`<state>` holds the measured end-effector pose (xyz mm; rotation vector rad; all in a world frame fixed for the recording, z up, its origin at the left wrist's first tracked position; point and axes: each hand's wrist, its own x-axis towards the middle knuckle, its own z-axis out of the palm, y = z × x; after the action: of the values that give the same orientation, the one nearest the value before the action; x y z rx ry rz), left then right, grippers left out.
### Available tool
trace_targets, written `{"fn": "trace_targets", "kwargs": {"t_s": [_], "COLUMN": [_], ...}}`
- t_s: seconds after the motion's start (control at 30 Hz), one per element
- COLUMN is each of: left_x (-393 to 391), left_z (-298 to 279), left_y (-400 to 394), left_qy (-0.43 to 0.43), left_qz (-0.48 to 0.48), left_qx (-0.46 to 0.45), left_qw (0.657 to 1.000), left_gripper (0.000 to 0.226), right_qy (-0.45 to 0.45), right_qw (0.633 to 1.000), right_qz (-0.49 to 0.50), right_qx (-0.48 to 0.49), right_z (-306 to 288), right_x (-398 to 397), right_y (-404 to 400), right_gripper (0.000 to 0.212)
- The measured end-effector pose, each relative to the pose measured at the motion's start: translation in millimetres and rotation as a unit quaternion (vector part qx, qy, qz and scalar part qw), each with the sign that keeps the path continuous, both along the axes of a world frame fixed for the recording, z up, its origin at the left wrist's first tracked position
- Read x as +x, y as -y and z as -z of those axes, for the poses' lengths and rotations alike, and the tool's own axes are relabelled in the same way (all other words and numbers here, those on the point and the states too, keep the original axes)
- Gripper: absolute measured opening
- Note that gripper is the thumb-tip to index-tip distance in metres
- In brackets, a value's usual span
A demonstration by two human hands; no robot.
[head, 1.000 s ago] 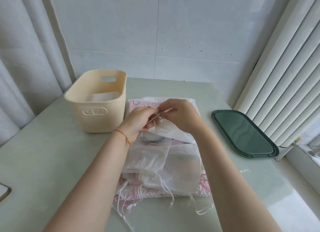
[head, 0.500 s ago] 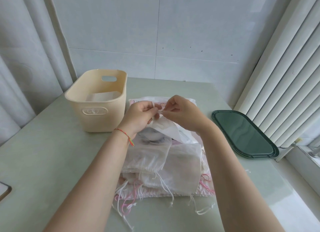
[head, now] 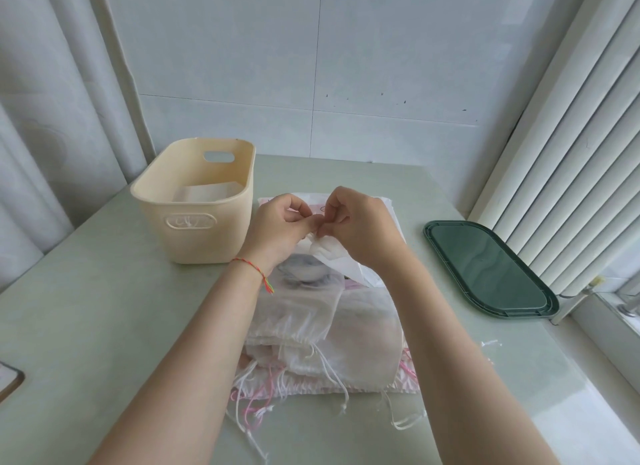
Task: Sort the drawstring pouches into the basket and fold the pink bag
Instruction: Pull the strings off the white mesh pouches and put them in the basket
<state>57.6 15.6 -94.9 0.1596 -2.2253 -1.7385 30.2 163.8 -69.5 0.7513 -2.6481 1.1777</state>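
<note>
One head-worn camera looks forward and down across the table (head: 104, 326) from its near edge, close above it. It faces the far edge and the tiled wall (head: 381, 66) behind.

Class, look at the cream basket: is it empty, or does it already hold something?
Not empty. The basket holds a pale folded item lying flat on its floor; what exactly it is cannot be told.

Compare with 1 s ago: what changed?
Both hands rose slightly and drew together: left hand and right hand now pinch the white pouch at its gathered top, fingertips touching, the pouch lifted off the pile. Basket, green tray and pile unmoved.
</note>
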Motion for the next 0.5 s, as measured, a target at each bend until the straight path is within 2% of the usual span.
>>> {"fn": "trace_targets", "kwargs": {"t_s": [0.17,0.2,0.33,0.5], "left_x": [5.2,5.7,8.1,8.7], "left_z": [-7.7,-8.8,-11.3,-11.7], "left_y": [-4.5,-4.2,1.5,2.0], "left_qy": [0.01,0.01,0.009,0.006], "left_qz": [0.022,0.022,0.023,0.024], "left_qx": [0.072,0.072,0.045,-0.045], "left_qw": [0.997,0.997,0.999,0.999], "left_gripper": [0.0,0.003,0.011,0.009], "right_qy": [-0.061,-0.067,-0.084,-0.083], "right_qw": [0.998,0.997,0.996,0.996], "right_qz": [0.006,0.009,0.012,0.016], "right_qx": [0.02,0.021,0.017,0.036], "right_z": [1.0,0.5,-0.6,-4.0], "right_x": [1.9,1.6,0.7,4.8], "right_y": [1.3,1.1,0.6,0.8], "right_gripper": [0.011,0.011,0.01,0.001]}}
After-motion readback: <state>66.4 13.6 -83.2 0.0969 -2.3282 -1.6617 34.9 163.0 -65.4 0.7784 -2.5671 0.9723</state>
